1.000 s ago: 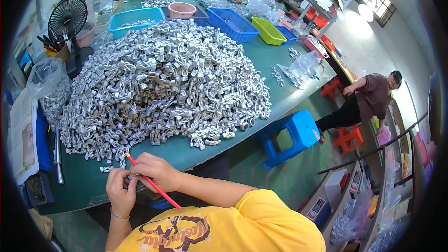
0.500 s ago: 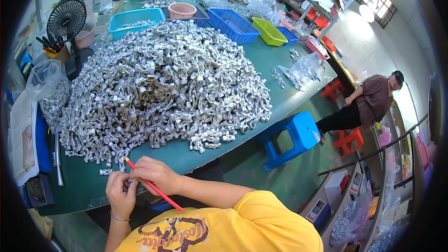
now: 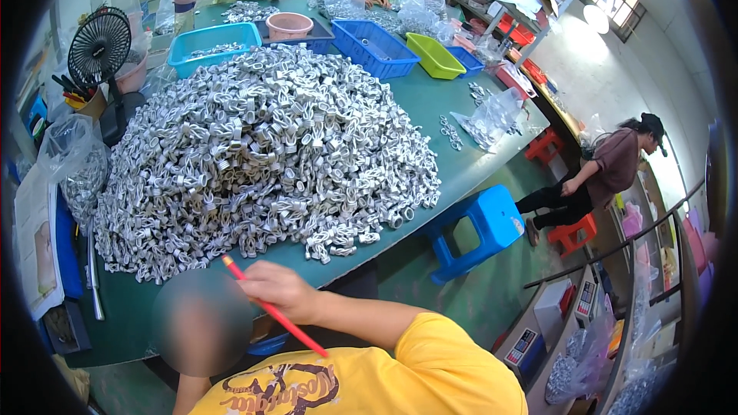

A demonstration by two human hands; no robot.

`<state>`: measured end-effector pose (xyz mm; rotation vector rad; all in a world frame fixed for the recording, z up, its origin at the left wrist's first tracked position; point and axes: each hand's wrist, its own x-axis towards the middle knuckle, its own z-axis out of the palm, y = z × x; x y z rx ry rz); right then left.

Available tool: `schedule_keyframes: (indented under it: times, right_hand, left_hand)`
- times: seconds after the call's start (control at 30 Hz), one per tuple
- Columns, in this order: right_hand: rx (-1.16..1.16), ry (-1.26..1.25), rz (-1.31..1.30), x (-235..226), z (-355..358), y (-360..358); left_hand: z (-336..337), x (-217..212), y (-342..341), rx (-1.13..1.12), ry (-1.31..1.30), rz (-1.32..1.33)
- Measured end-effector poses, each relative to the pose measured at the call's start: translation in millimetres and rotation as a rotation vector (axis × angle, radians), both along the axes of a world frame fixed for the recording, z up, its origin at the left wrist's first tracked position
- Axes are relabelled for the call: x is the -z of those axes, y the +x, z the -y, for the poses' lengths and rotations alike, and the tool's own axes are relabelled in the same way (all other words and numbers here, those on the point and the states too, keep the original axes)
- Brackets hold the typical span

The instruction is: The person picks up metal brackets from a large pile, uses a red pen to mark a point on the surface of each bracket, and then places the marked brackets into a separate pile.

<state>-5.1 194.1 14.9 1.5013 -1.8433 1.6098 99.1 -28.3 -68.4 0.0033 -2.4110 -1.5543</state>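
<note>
The right hand [image 3: 280, 292] has shifted rightward, fingers closed around a red pencil [image 3: 294, 328], so the two-handed hold seems parted. Blur hides whether the left hand [image 3: 201, 330] grips anything. Silvery looped fittings [image 3: 269, 161] lie heaped ahead on the table [image 3: 453, 165].

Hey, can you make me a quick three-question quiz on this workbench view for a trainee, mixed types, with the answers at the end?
1. Which hand holds the red stick in its grip?
2. True or false: the pink bowl, seen behind the heap, is left of the lime tub.
3. What colour is the stool closest to the table?
A) red
B) blue
C) white

Key:
1. The right hand.
2. True.
3. B.
</note>
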Motion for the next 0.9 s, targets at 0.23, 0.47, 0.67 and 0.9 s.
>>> schedule_keyframes:
  times: [0.23,0.47,0.67,0.9]
  right_hand:
    - [0.296,0.031,0.083,-19.0,-38.3,-13.0]
    - [0.11,-0.05,0.16,13.7,2.7,0.0]
    - [0.109,-0.127,0.11,10.5,9.0,-1.6]
    - [0.131,-0.14,0.071,18.0,10.3,-1.5]
  left_hand:
    - [1.7,24.1,0.5,-0.047,0.185,0.062]
    - [-6.2,-21.9,3.4,-0.074,-0.545,-0.044]
    - [-7.4,-38.3,3.1,-0.085,-0.457,0.058]
    - [-4.0,-16.3,10.6,-0.145,-0.367,0.093]
